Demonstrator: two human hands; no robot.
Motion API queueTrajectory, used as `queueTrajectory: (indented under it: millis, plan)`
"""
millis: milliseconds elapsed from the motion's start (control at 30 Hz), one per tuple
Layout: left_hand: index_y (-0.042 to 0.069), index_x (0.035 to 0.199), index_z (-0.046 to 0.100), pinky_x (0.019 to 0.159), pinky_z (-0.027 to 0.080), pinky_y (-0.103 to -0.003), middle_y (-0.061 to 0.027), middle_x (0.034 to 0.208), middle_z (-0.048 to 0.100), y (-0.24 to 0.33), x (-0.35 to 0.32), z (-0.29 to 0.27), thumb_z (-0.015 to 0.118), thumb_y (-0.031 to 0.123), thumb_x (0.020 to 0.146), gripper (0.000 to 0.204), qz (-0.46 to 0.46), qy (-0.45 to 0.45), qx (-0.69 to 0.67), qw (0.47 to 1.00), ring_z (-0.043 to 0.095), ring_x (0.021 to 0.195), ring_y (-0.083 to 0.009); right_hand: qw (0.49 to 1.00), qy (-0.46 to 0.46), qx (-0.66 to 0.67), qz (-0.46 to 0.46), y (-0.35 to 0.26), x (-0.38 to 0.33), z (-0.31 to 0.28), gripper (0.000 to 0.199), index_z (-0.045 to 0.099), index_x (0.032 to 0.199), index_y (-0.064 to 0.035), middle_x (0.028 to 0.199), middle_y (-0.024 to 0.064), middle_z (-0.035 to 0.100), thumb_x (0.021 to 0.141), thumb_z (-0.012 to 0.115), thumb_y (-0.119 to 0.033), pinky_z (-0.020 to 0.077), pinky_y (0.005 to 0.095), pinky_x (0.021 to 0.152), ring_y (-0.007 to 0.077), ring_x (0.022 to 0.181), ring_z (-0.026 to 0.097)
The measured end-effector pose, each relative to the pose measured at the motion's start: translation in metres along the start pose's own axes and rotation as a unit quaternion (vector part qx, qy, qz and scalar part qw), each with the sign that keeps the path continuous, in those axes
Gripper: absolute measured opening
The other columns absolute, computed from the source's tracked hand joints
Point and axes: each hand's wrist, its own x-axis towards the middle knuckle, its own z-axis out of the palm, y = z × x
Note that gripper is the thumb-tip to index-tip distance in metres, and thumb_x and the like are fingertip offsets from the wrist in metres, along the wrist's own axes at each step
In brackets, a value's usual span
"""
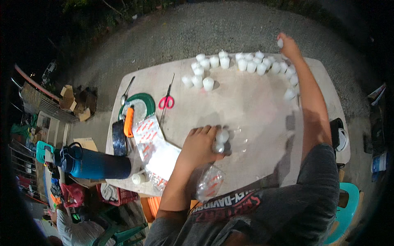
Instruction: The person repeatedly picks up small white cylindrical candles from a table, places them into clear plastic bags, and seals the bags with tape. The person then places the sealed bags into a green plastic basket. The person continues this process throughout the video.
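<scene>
My left hand [199,145] is closed around a pair of small white votive candles [222,136] above the near middle of the table. Below it lies a clear plastic bag [211,182] with red print; whether the candles sit inside plastic I cannot tell. My right arm stretches to the far right, where my right hand [291,47] pinches a single white candle [280,43] by the table's far edge. Several more cup-shaped white candles [242,64] stand in a curved row along the far side, with a smaller cluster [198,81] left of them.
On the left of the table [254,119] are pink-handled scissors [166,102], a spoon [127,89], a green tape roll [141,98], an orange-handled cutter [129,122], a phone [119,138], printed plastic sheets [150,137] and a blue bottle [96,162]. A person [76,229] sits at lower left.
</scene>
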Motion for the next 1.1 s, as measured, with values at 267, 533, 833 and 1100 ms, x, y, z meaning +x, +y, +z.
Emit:
queueTrajectory:
  millis: [267, 533, 833, 1100]
  plan:
    - [0.006, 0.134, 0.037, 0.098, 0.034, -0.044, -0.0153, 0.117, 0.052, -0.014, 0.003, 0.005, 0.082, 0.048, 0.048, 0.105, 0.034, 0.014, -0.07, 0.997, 0.049, 0.113, -0.0327, 0.942, -0.276, 0.115, -0.153, -0.067, -0.189, -0.074, 0.049, 0.05, 0.112, -0.0146, 0.104, 0.0089, 0.054, 0.069, 0.064, 0.005, 0.0451, 0.0377, 0.086, 0.0256, 0.1, 0.055]
    - [0.009, 0.131, 0.041, 0.103, 0.027, -0.046, -0.0132, 0.115, 0.054, -0.023, 0.004, 0.002, 0.083, 0.037, 0.049, 0.097, -0.004, -0.028, -0.048, 0.998, 0.047, 0.116, -0.0306, 0.935, -0.336, 0.033, -0.105, -0.057, -0.255, -0.049, 0.068, 0.036, 0.136, -0.0205, 0.111, 0.0164, 0.05, 0.076, 0.061, -0.001, 0.0446, 0.0378, 0.09, 0.0287, 0.102, 0.053]
    - [0.009, 0.132, 0.042, 0.104, 0.026, -0.043, -0.0144, 0.12, 0.052, -0.018, 0.008, 0.009, 0.08, 0.039, 0.055, 0.091, 0.037, 0.015, -0.037, 0.998, 0.048, 0.116, -0.0298, 0.96, -0.064, 0.224, -0.156, -0.006, -0.28, -0.049, 0.053, 0.049, 0.125, -0.0064, 0.116, 0.0119, 0.048, 0.073, 0.057, 0.004, 0.0408, 0.0331, 0.091, 0.0261, 0.106, 0.05]
    - [0.009, 0.131, 0.044, 0.1, 0.032, -0.043, -0.0135, 0.118, 0.052, 0.0, 0.011, 0.013, 0.079, 0.036, 0.058, 0.085, 0.053, 0.032, -0.068, 0.996, 0.049, 0.112, -0.0312, 0.942, -0.193, 0.197, -0.192, -0.036, -0.284, -0.033, 0.046, 0.051, 0.115, -0.003, 0.114, 0.0135, 0.053, 0.073, 0.069, -0.006, 0.0426, 0.0357, 0.09, 0.0271, 0.106, 0.052]
